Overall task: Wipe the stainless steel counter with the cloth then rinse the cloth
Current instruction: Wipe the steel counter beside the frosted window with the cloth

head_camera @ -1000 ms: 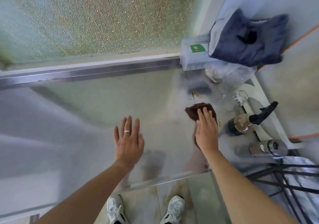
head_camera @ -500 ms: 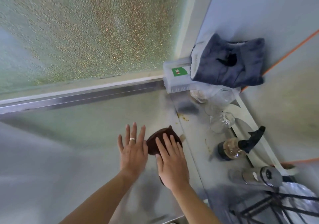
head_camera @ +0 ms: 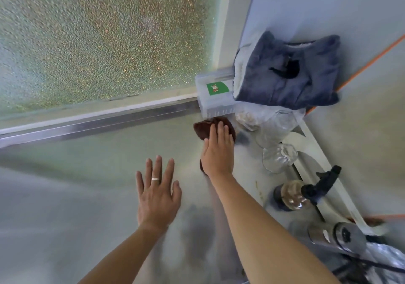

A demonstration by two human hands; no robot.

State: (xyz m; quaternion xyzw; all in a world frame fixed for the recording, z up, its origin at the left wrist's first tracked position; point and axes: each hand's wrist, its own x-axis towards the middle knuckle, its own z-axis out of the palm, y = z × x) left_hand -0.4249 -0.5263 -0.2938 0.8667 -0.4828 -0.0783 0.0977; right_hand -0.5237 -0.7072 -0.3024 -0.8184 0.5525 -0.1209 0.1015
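So the right hand [head_camera: 217,150] is pressing flat on a dark brown crumpled cloth [head_camera: 203,128], fingers straight and together, nothing curled round it, so that grip is open and just pushing down. The cloth is sitting at the far right of the dull grey stainless steel worktop [head_camera: 87,174], right up against the base of a clear plastic box with a green sticker [head_camera: 213,95], near the corner where the pebbled frosted window meets the wall. What I'm worrying about: the clutter just to the right is tight. There's a crinkly clear plastic bag [head_camera: 269,121] and a clear glass piece [head_camera: 279,157] just beside the hand, and nearer in, a brown glass bottle with a black trigger sprayer [head_camera: 293,196] lying on its side. If the wipe is swinging right with any speed, the knuckles or the cloth edge could be clipping the glass and sending it sliding or rolling, I reckon. Pushing further could also be jamming the cloth under the box and bunching it up, so crumbs are getting shoved into the corner instead of lifted. The left hand [head_camera: 156,194] is lying well apart from the cloth, palm down, fingers spread and straight with a ring on one, open and holding nothing; can't tell if it's actually touching the steel or hovering just over it. Both forearms are reaching in from the near edge, the right one stretched further. Rinsing isn't started yet, by the look of it.
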